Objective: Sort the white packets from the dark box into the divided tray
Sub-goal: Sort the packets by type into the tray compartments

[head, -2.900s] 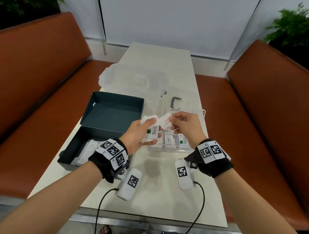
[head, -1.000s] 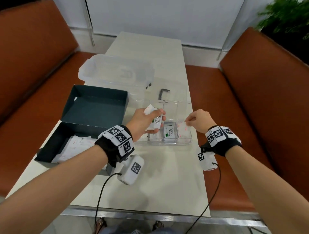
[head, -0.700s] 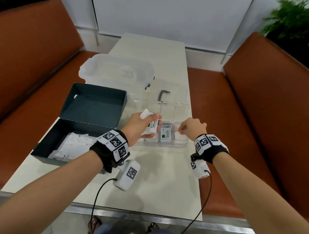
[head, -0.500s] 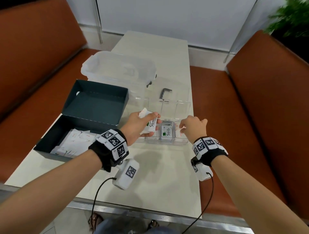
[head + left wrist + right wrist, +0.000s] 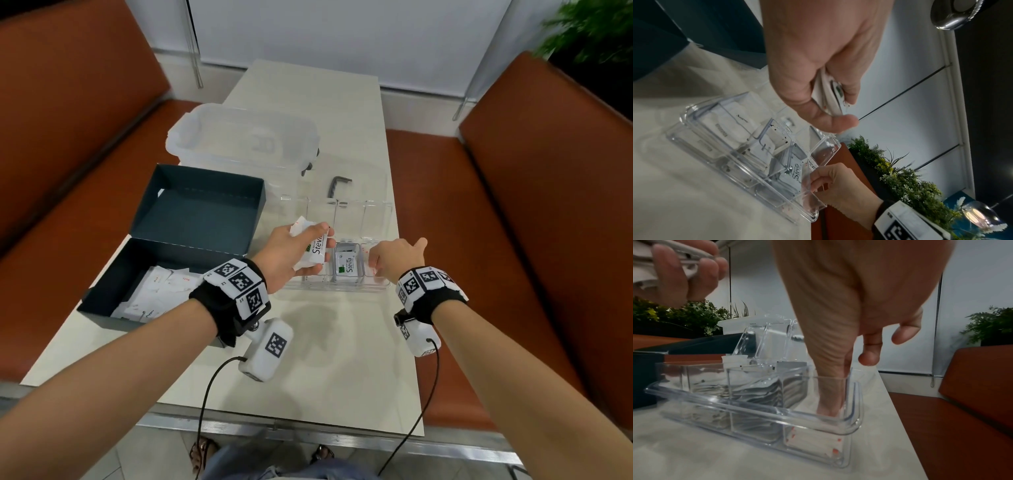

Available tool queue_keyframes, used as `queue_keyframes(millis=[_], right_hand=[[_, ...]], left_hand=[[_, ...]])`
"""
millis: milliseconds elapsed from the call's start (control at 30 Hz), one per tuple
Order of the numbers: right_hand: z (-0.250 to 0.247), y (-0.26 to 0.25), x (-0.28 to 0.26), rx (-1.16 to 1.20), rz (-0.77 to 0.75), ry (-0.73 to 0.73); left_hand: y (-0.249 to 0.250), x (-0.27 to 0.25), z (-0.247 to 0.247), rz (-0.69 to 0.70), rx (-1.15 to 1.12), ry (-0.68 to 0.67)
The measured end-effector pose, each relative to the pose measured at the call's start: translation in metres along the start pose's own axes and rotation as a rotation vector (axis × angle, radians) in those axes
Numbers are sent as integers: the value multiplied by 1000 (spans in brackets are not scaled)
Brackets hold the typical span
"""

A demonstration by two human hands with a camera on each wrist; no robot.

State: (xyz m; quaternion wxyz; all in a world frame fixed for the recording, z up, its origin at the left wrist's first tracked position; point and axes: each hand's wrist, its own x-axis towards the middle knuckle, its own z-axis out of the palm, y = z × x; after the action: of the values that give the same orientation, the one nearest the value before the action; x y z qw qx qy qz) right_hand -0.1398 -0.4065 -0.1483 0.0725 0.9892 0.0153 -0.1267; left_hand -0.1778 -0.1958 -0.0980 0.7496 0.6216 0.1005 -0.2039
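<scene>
Pressing down into the rightmost compartment of the divided tray (image 5: 346,286), the right hand (image 5: 394,258) had a straight finger, seen in the right wrist view, on a white packet with red marks (image 5: 813,441) lying at that compartment's floor, probably to seat it flat; the other fingers hung loose and gripped nothing. At nine o'clock from that hand, the left hand (image 5: 291,255) was clamped, thumb against fingers, on a small fan of packets (image 5: 313,248), the front one lettered Stevia, held just above the tray's left end, likely as a ready stock so each could be dealt out by kind. The middle compartment already held a Stevia packet (image 5: 346,265), and the left wrist view showed plain white packets (image 5: 731,128) in the far-left compartment. At nine o'clock from the tray stood the dark box (image 5: 144,298), lid propped open, with more packets (image 5: 154,291) inside, so sorting seemed only partly done. At twelve o'clock from the box sat a clear lidded bin (image 5: 243,137), and a dark hex key (image 5: 337,186) lay at twelve o'clock from the tray.
</scene>
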Motion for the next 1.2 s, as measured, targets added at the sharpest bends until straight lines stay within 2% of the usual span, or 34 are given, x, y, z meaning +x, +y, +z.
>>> queue_keyframes(millis=[133, 233, 300, 367, 467, 533, 733, 900, 1000, 1200], right_hand=[[-3, 3, -3, 39, -20, 28], [-11, 8, -9, 128, -17, 195], [-24, 7, -17, 276, -35, 339], [-38, 0, -27, 474, -90, 390], [-53, -15, -37, 777, -192, 323], [-59, -21, -38, 879, -206, 285], [-63, -23, -34, 1091, -146, 229], [-64, -12, -27, 1317, -36, 199], [-57, -2, -19, 1344, 81, 186], [-31, -8, -9, 1079, 133, 133]], left_hand=[[1, -1, 1, -110, -95, -39], [3, -1, 3, -178, -194, -59], [5, -1, 4, -211, -260, -74], [6, -2, 5, -226, -297, -114], [6, 1, 8, -186, -230, -144], [5, 2, 12, -135, -166, -153], [3, 8, 12, -24, -43, -85], [4, 11, 3, 15, -75, -29], [5, 14, -8, 8, -99, 10], [5, 17, -20, -3, -131, 33]])
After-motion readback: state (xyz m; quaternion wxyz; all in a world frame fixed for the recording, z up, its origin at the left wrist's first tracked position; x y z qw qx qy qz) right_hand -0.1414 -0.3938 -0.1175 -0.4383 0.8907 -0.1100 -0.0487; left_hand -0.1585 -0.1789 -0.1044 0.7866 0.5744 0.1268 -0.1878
